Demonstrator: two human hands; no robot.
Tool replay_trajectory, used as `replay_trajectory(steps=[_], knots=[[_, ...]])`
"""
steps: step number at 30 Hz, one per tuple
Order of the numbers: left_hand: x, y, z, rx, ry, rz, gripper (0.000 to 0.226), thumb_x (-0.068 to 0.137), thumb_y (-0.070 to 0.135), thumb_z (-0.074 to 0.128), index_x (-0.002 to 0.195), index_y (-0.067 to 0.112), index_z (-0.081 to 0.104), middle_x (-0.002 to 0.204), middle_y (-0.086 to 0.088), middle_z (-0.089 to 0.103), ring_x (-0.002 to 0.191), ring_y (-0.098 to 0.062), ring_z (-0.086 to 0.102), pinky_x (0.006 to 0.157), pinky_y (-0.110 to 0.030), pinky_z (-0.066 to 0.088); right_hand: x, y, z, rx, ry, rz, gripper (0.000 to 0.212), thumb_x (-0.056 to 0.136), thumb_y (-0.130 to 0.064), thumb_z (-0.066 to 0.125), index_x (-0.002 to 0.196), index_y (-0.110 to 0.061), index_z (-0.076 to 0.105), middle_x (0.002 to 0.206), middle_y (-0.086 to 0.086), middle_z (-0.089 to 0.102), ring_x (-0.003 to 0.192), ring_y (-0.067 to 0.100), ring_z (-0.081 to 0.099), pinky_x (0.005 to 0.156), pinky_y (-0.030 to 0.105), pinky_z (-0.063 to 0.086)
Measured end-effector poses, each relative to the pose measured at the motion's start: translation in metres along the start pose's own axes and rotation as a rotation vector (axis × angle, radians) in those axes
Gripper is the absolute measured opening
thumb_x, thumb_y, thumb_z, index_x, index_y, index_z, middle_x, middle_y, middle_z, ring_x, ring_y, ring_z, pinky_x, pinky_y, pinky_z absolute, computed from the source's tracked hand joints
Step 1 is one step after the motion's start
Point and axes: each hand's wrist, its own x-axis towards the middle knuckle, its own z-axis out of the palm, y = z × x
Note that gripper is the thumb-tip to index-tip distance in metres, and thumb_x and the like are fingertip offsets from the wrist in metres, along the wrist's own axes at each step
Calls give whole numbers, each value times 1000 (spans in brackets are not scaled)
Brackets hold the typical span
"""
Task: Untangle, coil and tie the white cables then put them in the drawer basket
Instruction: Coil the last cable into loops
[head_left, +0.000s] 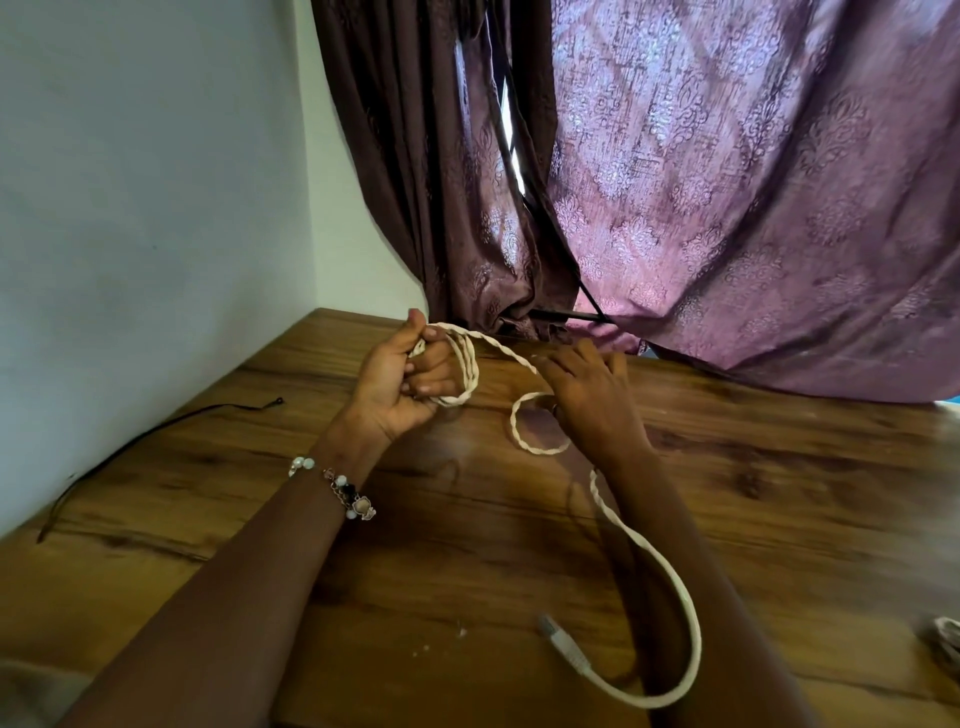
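Loops of white cable sit gripped in my left hand, kept together as the growing coil, I judge. My right hand pinches the strand to feed it. The plug end trails over the wooden table. No readable writing.

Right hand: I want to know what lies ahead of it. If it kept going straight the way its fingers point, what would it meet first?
The right hand points up the wooden table, so probably the purple curtain draped over the table's far edge; depth is unclear.
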Motion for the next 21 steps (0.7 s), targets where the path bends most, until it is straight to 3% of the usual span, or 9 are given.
replay_trajectory(steps=[4,6,8,10,12,13,16,19,21], knots=[[4,-2,-3,-115,27,90,52,99,42,31,60,15,53,34,7,30,33,-6,6,29,-11,21,4,2,-2,-23,37,-32,39,66,-25,71,102,-13,68,93,6,69,89,29,61,74,36,35],[6,-2,-4,-147,28,112,51,100,42,30,62,15,52,34,7,30,27,-6,12,28,-12,23,5,4,-3,138,-104,0,41,69,-33,73,106,-16,68,92,5,68,90,27,59,73,34,34],[8,-2,-7,-114,47,131,46,100,40,31,66,15,49,35,7,29,23,-5,21,27,-13,25,6,1,-10,478,-262,86,46,68,-30,81,110,-16,68,88,-2,64,83,15,58,68,19,35],[9,-1,-10,-78,70,160,42,101,39,31,69,16,46,35,7,29,23,-4,23,27,-15,25,5,-1,-18,954,-373,265,50,68,-8,82,114,-9,64,81,-6,64,72,0,60,68,7,40],[8,3,-14,-79,104,215,43,102,37,29,69,15,46,35,7,28,23,-5,22,28,-16,22,2,3,-23,1433,-465,474,56,70,12,73,122,0,56,77,7,67,67,7,67,67,17,53],[7,7,-15,-82,123,248,43,103,35,29,69,15,46,35,6,28,23,-5,22,28,-15,21,-1,7,-24,1535,-490,546,57,70,16,70,124,2,55,75,10,68,64,12,68,63,22,55],[6,11,-17,-64,167,308,41,103,33,29,70,15,44,35,6,27,23,-4,21,28,-14,20,-6,13,-28,1472,-470,648,48,74,19,64,120,7,56,65,5,70,55,13,67,53,23,55],[9,7,-15,-14,221,350,40,104,32,29,72,15,44,35,6,26,23,-5,20,29,-14,21,-3,14,-31,1319,-377,636,44,72,18,67,113,3,59,66,3,69,57,3,67,55,15,51],[9,5,-12,65,271,376,39,104,31,29,72,14,45,35,6,25,23,-5,19,30,-12,21,-2,18,-35,1357,-331,623,40,72,8,71,109,-4,63,72,2,71,61,4,67,61,18,53]])
